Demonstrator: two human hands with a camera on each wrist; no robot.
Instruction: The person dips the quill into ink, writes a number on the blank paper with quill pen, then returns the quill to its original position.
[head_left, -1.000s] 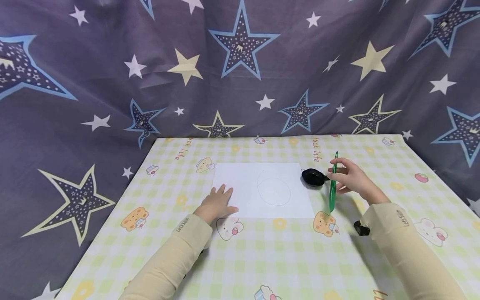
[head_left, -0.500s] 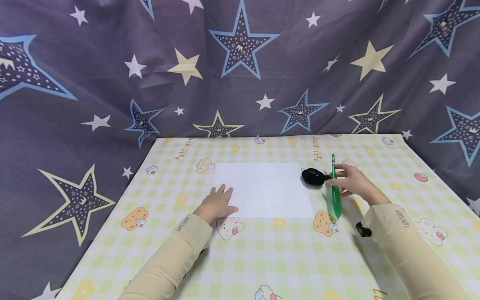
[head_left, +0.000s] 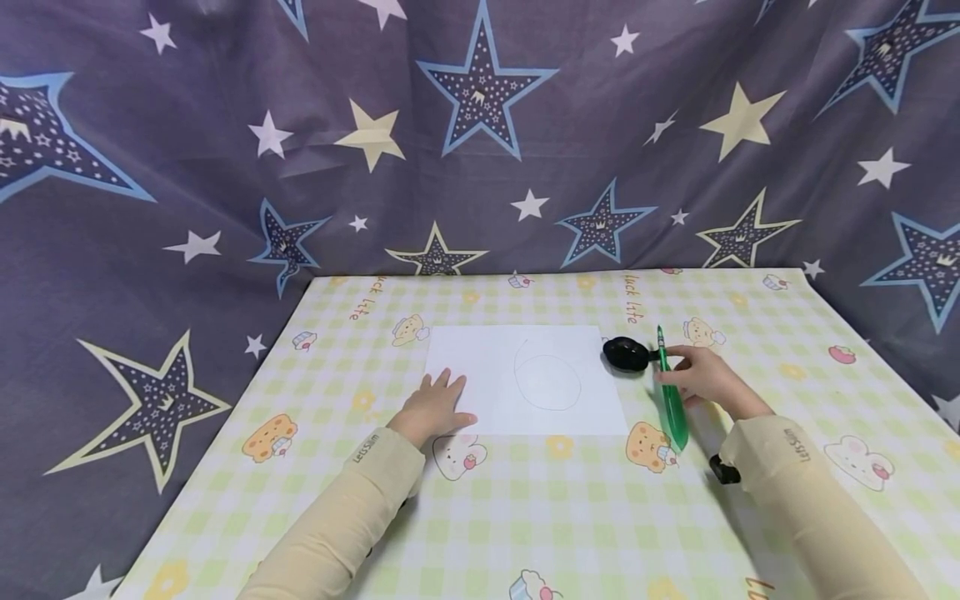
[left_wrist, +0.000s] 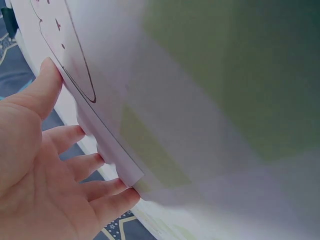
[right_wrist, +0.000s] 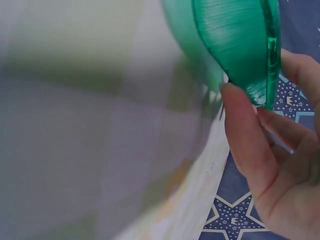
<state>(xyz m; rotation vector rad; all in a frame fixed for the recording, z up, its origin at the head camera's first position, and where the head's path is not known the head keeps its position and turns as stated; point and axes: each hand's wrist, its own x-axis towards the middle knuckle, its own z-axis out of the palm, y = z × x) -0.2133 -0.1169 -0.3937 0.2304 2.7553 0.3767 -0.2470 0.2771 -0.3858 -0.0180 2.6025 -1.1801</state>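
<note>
My left hand [head_left: 435, 407] lies over the left edge of a white sheet of paper [head_left: 480, 367], fingers spread. A thin round loop with a tail is drawn on the paper's right half. In the left wrist view, the fingers [left_wrist: 82, 165] are right at the paper's edge. My right hand [head_left: 708, 379], right of the paper, pinches a green pen [head_left: 672, 412] between thumb and fingers. It has a slim pointed tip facing away and a broad, see-through body toward me, seen closer in the right wrist view. Left of that hand lies a black oval thing [head_left: 626, 354] with a thin handle.
A checked, cartoon-printed cloth [head_left: 555, 508] covers the table. Behind it and to the sides hangs a dark star-patterned curtain [head_left: 480, 183]. A small black device [head_left: 724, 469] shows under the right sleeve.
The green pen's tip has come down toward me while its broad end has swung toward me and right. My right hand has lowered slightly with it. My left hand stays on the paper.
</note>
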